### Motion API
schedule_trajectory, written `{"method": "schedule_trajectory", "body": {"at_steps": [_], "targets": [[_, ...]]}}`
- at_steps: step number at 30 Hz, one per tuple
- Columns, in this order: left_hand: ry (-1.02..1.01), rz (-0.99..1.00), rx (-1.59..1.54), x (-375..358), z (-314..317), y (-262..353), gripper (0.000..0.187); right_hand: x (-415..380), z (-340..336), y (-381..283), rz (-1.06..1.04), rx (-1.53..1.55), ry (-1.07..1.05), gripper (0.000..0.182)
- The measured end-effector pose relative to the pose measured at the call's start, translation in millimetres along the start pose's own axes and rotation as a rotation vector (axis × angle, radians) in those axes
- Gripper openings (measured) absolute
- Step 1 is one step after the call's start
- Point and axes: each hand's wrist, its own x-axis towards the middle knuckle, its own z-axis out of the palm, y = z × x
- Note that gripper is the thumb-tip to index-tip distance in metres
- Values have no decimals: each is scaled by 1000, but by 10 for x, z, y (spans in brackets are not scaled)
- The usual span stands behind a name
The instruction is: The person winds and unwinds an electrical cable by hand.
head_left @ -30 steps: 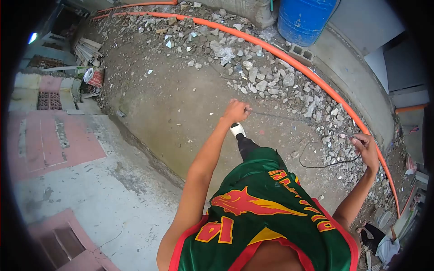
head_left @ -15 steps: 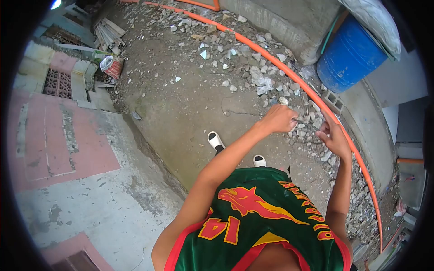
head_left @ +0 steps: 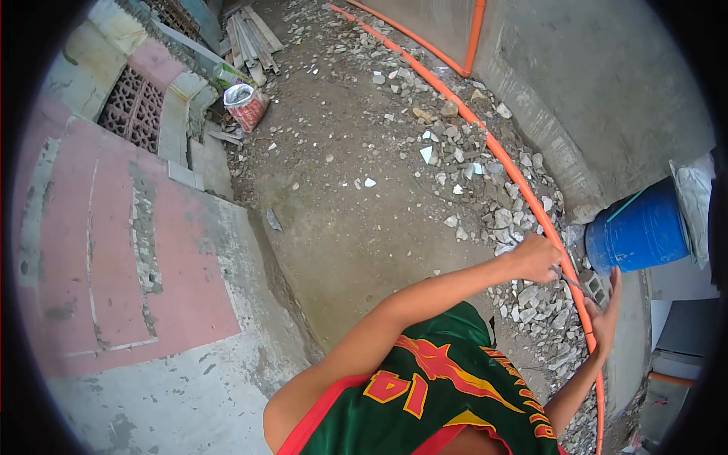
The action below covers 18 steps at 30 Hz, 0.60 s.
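My left hand (head_left: 535,258) is closed in a fist around a thin, dark, twisted wire (head_left: 574,283). A short length of the wire sticks out of the fist towards my right hand (head_left: 604,317). That hand is open, with its fingers stretched out and its thumb apart, and the wire's end comes close to the thumb and palm. Both hands are in front of me at the right, over an orange pipe (head_left: 540,216) and grey rubble (head_left: 523,303). I wear a green jersey (head_left: 455,379) with red edging.
A blue barrel (head_left: 638,231) stands by the concrete wall at right, near a hollow block (head_left: 594,287). At left is a pink and grey painted wall (head_left: 83,250). Further off are a filled sack (head_left: 246,106) and stacked planks (head_left: 252,38). Loose stones lie on the ground.
The view has swung, so the barrel and wall sit lower and further right, and my feet have left it. My left fist stays on the wire; my right fingers are more stretched out.
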Motion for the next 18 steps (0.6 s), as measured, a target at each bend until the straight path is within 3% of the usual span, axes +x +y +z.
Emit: {"method": "schedule_trajectory", "body": {"at_steps": [2, 4, 5, 7, 10, 11, 12, 14, 16, 17, 18], "targets": [[-29, 145, -91, 141, -310, -14, 14, 337, 304, -737, 28, 104, -243, 32], [-124, 201, -194, 290, -704, -319, 16, 717, 484, -748, 287, 147, -681, 18], [-266, 96, -289, 257, -1084, -561, 23, 761, 574, -391, 50, 209, -419, 18], [-302, 96, -323, 120, -1046, -1601, 30, 1020, 307, -134, 167, 159, -445, 29], [-386, -117, -70, -310, -1037, -3302, 30, 1354, 16, 83, 282, 238, -296, 36], [-282, -304, -162, -511, -1147, -3769, 30, 1474, -57, 248, 321, 223, -279, 36], [-321, -418, -63, -596, -1407, -4142, 28, 1562, -63, 430, 423, 194, -266, 35], [-314, -577, 52, -573, -1921, -4537, 27, 1633, -139, 1126, 618, -124, -379, 23], [-209, -560, 108, -53, -2585, -4545, 24, 1621, 159, 1524, 431, -781, -424, 35], [-160, -511, 134, 252, -2892, -4334, 23, 1991, 619, 1019, 497, -682, -342, 66], [-160, -415, 142, 502, -3084, -4147, 21, 2487, 1174, 165, 299, -337, -186, 82]]}}
